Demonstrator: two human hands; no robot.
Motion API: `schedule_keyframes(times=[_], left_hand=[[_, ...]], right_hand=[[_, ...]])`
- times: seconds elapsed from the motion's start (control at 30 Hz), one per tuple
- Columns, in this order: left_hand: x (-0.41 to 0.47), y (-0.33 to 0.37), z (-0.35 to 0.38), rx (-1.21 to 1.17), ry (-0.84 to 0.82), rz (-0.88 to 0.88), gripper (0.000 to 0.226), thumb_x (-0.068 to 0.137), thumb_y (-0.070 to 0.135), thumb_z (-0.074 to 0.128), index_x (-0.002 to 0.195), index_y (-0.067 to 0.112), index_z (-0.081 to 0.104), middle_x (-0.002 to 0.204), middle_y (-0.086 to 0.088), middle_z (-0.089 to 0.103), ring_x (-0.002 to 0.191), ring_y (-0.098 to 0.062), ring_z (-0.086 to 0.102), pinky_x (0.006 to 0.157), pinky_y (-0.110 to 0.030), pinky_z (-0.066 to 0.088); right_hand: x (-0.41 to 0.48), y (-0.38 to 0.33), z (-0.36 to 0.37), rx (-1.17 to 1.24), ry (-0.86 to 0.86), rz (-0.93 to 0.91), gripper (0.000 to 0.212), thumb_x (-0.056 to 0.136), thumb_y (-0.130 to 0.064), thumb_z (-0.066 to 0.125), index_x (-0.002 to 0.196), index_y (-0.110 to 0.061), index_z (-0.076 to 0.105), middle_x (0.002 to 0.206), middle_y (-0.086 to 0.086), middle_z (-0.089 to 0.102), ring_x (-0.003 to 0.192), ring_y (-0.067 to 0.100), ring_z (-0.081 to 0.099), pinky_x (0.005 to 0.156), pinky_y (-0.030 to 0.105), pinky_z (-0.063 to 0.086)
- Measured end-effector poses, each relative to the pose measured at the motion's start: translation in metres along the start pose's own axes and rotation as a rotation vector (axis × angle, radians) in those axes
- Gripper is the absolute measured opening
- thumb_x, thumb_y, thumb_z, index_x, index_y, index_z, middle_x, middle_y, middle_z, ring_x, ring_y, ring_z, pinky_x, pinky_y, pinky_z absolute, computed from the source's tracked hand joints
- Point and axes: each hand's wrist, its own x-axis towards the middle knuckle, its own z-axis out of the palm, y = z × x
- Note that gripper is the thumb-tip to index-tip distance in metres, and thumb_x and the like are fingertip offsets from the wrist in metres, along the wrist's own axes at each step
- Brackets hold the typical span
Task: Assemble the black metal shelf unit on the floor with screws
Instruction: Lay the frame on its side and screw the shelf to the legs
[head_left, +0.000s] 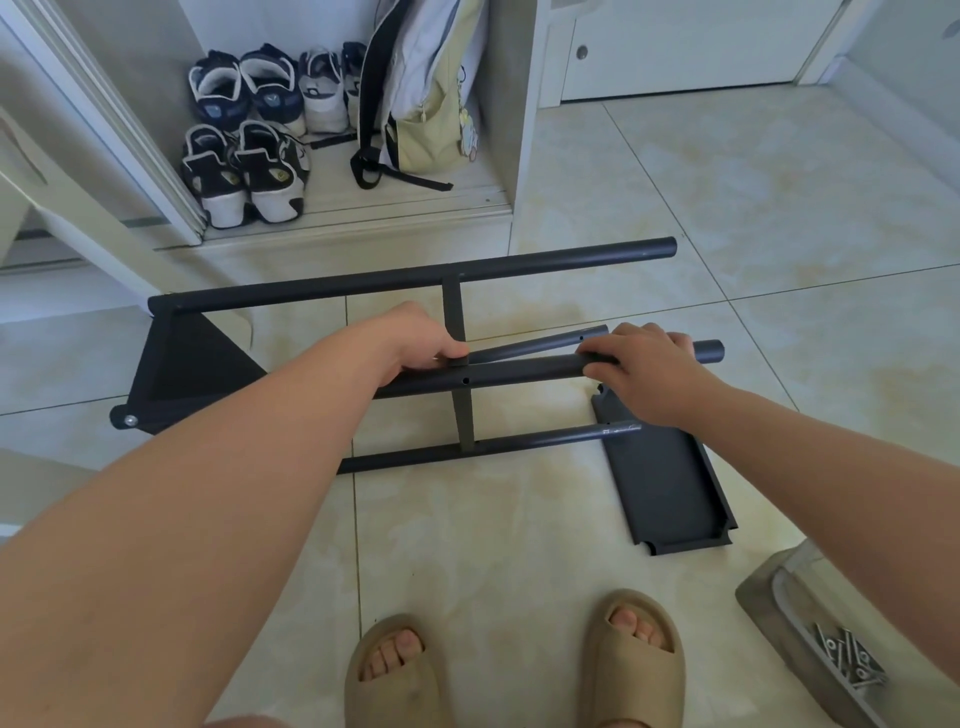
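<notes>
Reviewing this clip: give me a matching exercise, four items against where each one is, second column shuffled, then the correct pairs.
Items:
1. screws
2. backpack
3. loose panel
4. right hand

Places:
A. on the middle tube
B. flat on the tiles, under the right forearm
C. in a tray at bottom right
D. in the closet beside the shoes

Pairs: 1-C, 2-D, 3-B, 4-A

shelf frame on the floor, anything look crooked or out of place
One thing: a thin black tube lies at a slant, crossing the thicker tube that both hands, left hand and right hand, are on, while the other rails run parallel. A loose shelf panel lies apart on the tiles, unattached. No damage shows.
</notes>
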Motion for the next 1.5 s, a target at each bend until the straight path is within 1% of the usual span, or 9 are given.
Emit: schedule_keyframes(times=[0.13, 0.23, 0.33, 0.53, 0.73, 1.07, 1.2, 1.33, 1.5], left_hand=[[0.003, -0.014, -0.014, 0.052, -0.006, 0.013, 0.047, 0.086, 0.037, 0.076, 0.117, 0.004, 0.065, 0.114, -0.011, 0.067, 0.103, -0.027, 0.064, 0.098, -0.044, 0.051], [0.003, -0.024, -0.026, 0.019, 0.020, 0.016, 0.037, 0.088, 0.025, 0.075, 0.112, -0.001, 0.065, 0.105, -0.007, 0.067, 0.082, -0.013, 0.064, 0.074, -0.024, 0.054], [0.001, -0.037, -0.041, 0.046, -0.047, -0.040, 0.051, 0.076, 0.041, 0.080, 0.113, 0.007, 0.068, 0.116, -0.008, 0.070, 0.105, -0.025, 0.066, 0.100, -0.044, 0.050], [0.002, -0.057, -0.041, 0.054, -0.087, -0.055, 0.055, 0.069, 0.043, 0.081, 0.111, 0.010, 0.070, 0.113, -0.010, 0.072, 0.109, -0.029, 0.066, 0.104, -0.050, 0.047], [-0.011, -0.049, -0.023, 0.063, -0.070, -0.032, 0.050, 0.069, 0.042, 0.080, 0.105, 0.007, 0.071, 0.107, -0.016, 0.072, 0.107, -0.034, 0.066, 0.099, -0.048, 0.050], [-0.017, 0.001, 0.031, 0.063, -0.033, 0.062, 0.030, 0.089, 0.028, 0.071, 0.100, 0.001, 0.065, 0.086, -0.009, 0.060, 0.075, -0.020, 0.054, 0.064, -0.030, 0.043], [-0.011, 0.032, 0.065, -0.097, -0.032, 0.110, 0.022, 0.092, 0.015, 0.069, 0.107, 0.002, 0.062, 0.096, -0.009, 0.064, 0.075, -0.016, 0.061, 0.068, -0.022, 0.055], [-0.005, 0.062, 0.099, -0.165, -0.043, 0.137, 0.019, 0.091, 0.014, 0.070, 0.101, 0.004, 0.058, 0.085, -0.004, 0.061, 0.072, -0.014, 0.061, 0.069, -0.024, 0.056], [-0.004, 0.090, 0.130, -0.189, -0.061, 0.162, 0.022, 0.089, 0.015, 0.072, 0.099, 0.003, 0.057, 0.099, -0.012, 0.063, 0.091, -0.025, 0.063, 0.095, -0.043, 0.056]], right_hand=[[0.005, -0.017, 0.006, 0.022, 0.014, -0.029, 0.029, 0.107, -0.039, 0.041, 0.129, -0.036, 0.060, 0.104, -0.010, 0.046, 0.102, 0.016, 0.036, 0.094, 0.038, 0.021], [0.008, -0.031, 0.009, 0.028, 0.017, -0.053, 0.029, 0.106, -0.039, 0.041, 0.128, -0.035, 0.060, 0.106, -0.009, 0.048, 0.103, 0.016, 0.037, 0.092, 0.038, 0.022], [0.009, -0.044, 0.013, 0.026, 0.002, -0.073, 0.030, 0.106, -0.040, 0.041, 0.130, -0.035, 0.058, 0.108, -0.008, 0.049, 0.103, 0.018, 0.039, 0.091, 0.038, 0.023], [0.002, -0.054, 0.023, 0.048, -0.083, -0.059, 0.032, 0.107, -0.040, 0.042, 0.135, -0.033, 0.056, 0.115, -0.004, 0.053, 0.112, 0.021, 0.043, 0.089, 0.038, 0.026], [-0.009, -0.044, 0.024, 0.040, -0.135, -0.026, 0.033, 0.107, -0.040, 0.043, 0.136, -0.033, 0.055, 0.115, -0.006, 0.051, 0.112, 0.020, 0.043, 0.095, 0.042, 0.030], [-0.025, 0.019, 0.009, -0.018, -0.094, 0.023, 0.033, 0.107, -0.038, 0.042, 0.136, -0.033, 0.055, 0.107, -0.010, 0.046, 0.103, 0.017, 0.041, 0.102, 0.043, 0.032], [-0.029, 0.060, 0.006, -0.008, -0.023, 0.072, 0.031, 0.107, -0.034, 0.040, 0.132, -0.033, 0.058, 0.111, -0.007, 0.053, 0.099, 0.018, 0.042, 0.111, 0.047, 0.028], [-0.035, 0.097, 0.002, 0.040, 0.059, 0.151, 0.031, 0.107, -0.028, 0.042, 0.133, -0.028, 0.059, 0.127, -0.003, 0.057, 0.119, 0.022, 0.047, 0.115, 0.051, 0.022], [-0.041, 0.129, -0.001, 0.137, 0.102, 0.247, 0.033, 0.107, -0.022, 0.044, 0.137, -0.023, 0.058, 0.138, -0.002, 0.054, 0.138, 0.023, 0.036, 0.122, 0.058, 0.010]])
